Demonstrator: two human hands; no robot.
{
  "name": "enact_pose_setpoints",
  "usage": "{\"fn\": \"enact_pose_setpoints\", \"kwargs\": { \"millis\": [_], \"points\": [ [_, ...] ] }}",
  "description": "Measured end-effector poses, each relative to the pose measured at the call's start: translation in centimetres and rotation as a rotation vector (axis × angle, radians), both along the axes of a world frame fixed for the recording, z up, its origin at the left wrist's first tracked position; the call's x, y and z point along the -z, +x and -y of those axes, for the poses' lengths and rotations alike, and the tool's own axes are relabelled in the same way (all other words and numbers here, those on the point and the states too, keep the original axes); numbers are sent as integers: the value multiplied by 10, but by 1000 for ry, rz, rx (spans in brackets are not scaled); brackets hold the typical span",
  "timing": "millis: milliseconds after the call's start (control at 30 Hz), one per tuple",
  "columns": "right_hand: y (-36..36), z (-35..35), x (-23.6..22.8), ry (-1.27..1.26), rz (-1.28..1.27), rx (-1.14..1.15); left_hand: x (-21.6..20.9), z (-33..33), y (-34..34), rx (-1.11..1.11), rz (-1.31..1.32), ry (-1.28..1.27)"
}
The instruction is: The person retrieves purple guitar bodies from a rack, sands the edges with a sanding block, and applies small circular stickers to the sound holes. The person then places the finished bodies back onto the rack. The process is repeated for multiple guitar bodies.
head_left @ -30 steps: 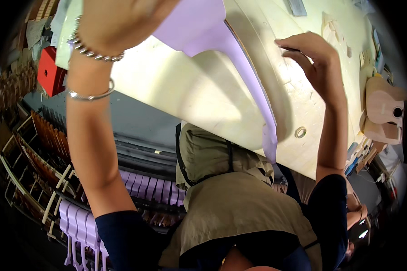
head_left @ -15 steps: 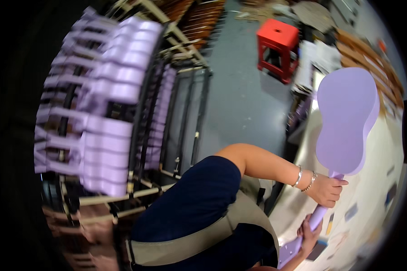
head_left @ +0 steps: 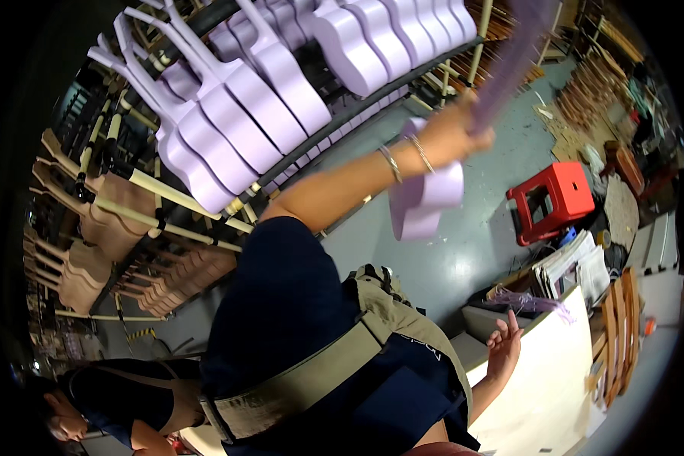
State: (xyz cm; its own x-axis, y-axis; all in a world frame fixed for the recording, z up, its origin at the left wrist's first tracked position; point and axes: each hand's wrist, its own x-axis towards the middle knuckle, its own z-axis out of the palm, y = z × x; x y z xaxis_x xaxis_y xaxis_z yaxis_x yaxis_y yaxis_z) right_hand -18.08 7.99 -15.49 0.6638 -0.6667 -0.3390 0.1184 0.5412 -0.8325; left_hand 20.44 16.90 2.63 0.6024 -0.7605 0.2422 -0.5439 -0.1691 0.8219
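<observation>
So the purple guitar (head_left: 422, 205) has swung away from over the table (head_left: 543, 380) and flipped, body hanging down now, when half a second ago it pointed up with both hands on the neck. Now only the left hand (head_left: 460, 137) has it, fingers wrapped round the neck, which is pretty motion-blurred. The body dangles below that forearm, above the floor (head_left: 463, 247) between the rack's (head_left: 182, 201) near edge and the table. Right hand (head_left: 503, 346) let go: empty, fingers loosely spread near the table's left edge. I'd call it a one-handed carry at this point. Further out, more purple guitars (head_left: 243, 114) line the rack, and a red stool (head_left: 566, 190) stands beyond the table's far corner.
</observation>
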Motion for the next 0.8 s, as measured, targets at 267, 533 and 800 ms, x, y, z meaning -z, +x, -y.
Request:
{"fn": "enact_pose_setpoints", "kwargs": {
  "millis": [267, 533, 800],
  "points": [
    [78, 4, -3, -14, -82, -144, -66, -92, 203, -387, 562, -315],
    [107, 1, -2, -22, -112, -39, -79, -130, 340, -458, 361, -291],
    [114, 0, -1, 25, -133, 66, -43, -139, 421, -581, 225, -198]
  ]
}}
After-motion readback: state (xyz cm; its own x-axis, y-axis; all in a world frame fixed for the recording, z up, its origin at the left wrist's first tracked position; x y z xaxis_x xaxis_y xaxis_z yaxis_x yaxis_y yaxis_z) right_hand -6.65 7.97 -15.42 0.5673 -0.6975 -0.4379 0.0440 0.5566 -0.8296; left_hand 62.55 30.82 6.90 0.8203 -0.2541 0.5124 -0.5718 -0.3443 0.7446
